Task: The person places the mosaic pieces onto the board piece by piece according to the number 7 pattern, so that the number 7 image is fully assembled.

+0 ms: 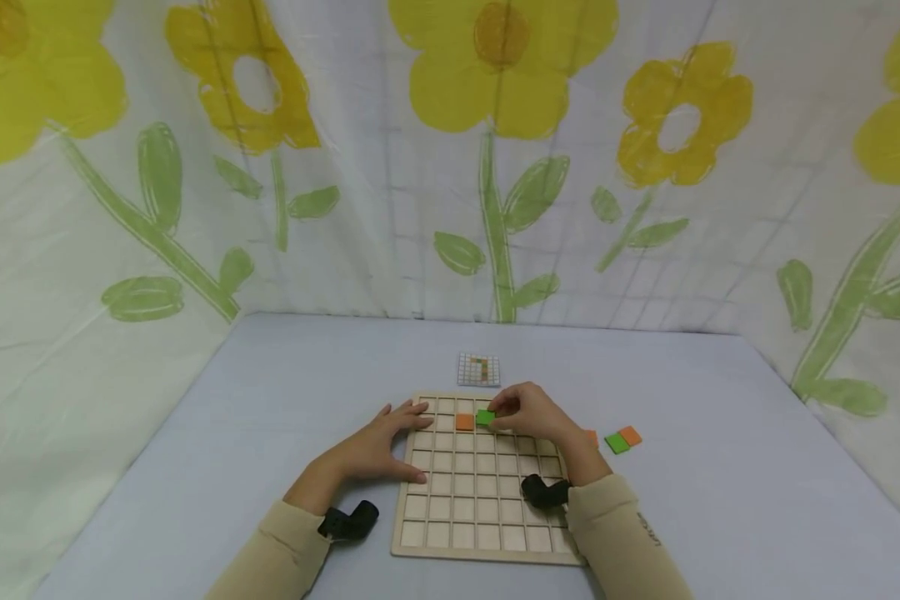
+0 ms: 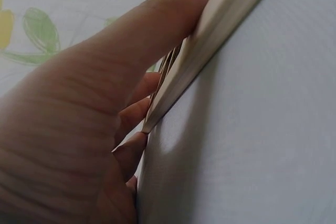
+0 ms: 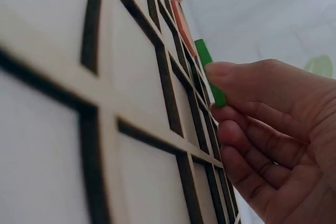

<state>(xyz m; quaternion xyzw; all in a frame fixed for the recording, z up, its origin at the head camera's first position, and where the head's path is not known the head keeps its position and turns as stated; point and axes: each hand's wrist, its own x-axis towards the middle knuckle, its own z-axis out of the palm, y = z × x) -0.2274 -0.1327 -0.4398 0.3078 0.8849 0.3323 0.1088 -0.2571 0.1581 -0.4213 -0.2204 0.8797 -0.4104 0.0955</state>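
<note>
A wooden grid board (image 1: 462, 508) with square cells lies on the table. My right hand (image 1: 532, 412) pinches a green square tile (image 1: 484, 417) between thumb and fingers, over a cell near the board's far side. In the right wrist view the green tile (image 3: 210, 72) stands tilted, close over the grid. An orange tile (image 1: 465, 422) sits in the cell just left of it. Spread along the board's left edge, my left hand (image 1: 371, 446) rests with fingers and thumb extended; the left wrist view shows its thumb (image 2: 173, 14) on the wooden rim.
Beyond the board lies a small pattern card (image 1: 478, 370) with a printed grid and coloured squares. To the right, a loose green tile (image 1: 617, 443) touches an orange tile (image 1: 631, 436). Another orange piece (image 1: 592, 437) is partly hidden by my right wrist. A flowered curtain (image 1: 390, 208) hangs behind.
</note>
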